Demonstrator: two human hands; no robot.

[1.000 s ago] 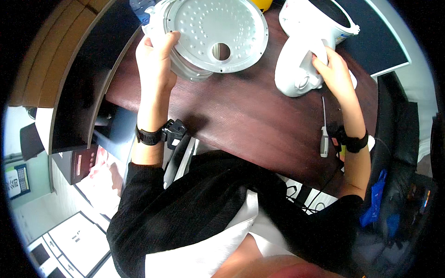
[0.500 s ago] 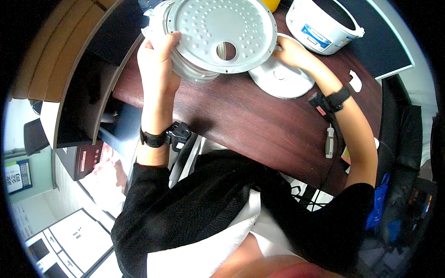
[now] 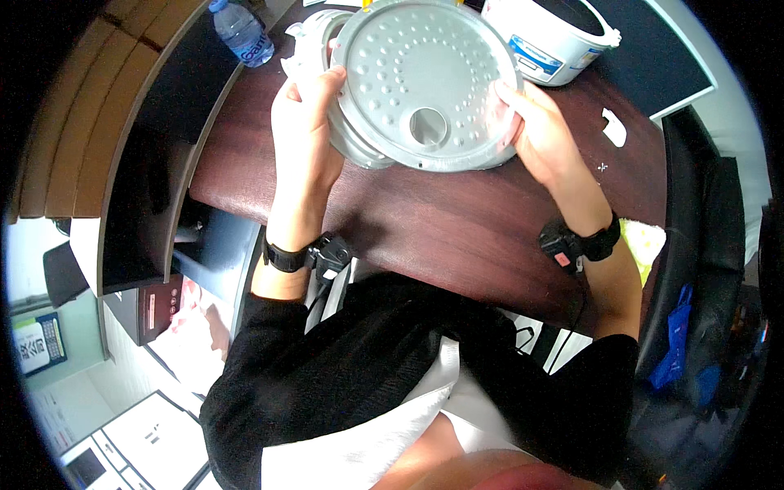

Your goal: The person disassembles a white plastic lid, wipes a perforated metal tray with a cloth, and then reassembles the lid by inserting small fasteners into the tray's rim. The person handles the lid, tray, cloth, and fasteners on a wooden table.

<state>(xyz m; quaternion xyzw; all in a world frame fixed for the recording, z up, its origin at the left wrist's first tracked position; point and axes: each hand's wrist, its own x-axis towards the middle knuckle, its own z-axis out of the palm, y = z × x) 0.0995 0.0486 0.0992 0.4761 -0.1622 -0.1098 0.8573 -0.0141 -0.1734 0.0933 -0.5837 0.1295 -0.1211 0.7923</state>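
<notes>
Both hands on the grey dimpled disc, which sits above the upper middle of the dark red-brown table, its dotted face toward the camera. Left hand: closed on the disc's left edge, thumb on the rim, remaining fingers mostly hidden behind. Right hand: gripping the lower right edge, thumb on the front face, other fingers out of sight underneath. Disc has bumps in curved rows and one round hole in its lower part; a pale surface shows through that hole, can't tell what it belongs to. Pale ring-shaped part pokes out behind the disc's left and lower left, close to the left hand; can't tell if that hand bears on it too. White tub with a blue label and dark interior stands just beyond the right hand, top right of the table. Small white piece lies on the table right of that hand, with some tiny bits below it. Yellow-and-white item is partly hidden by the right forearm. Clear bottle with blue cap at upper left, well apart from the tub. Black strapped device on each wrist.
</notes>
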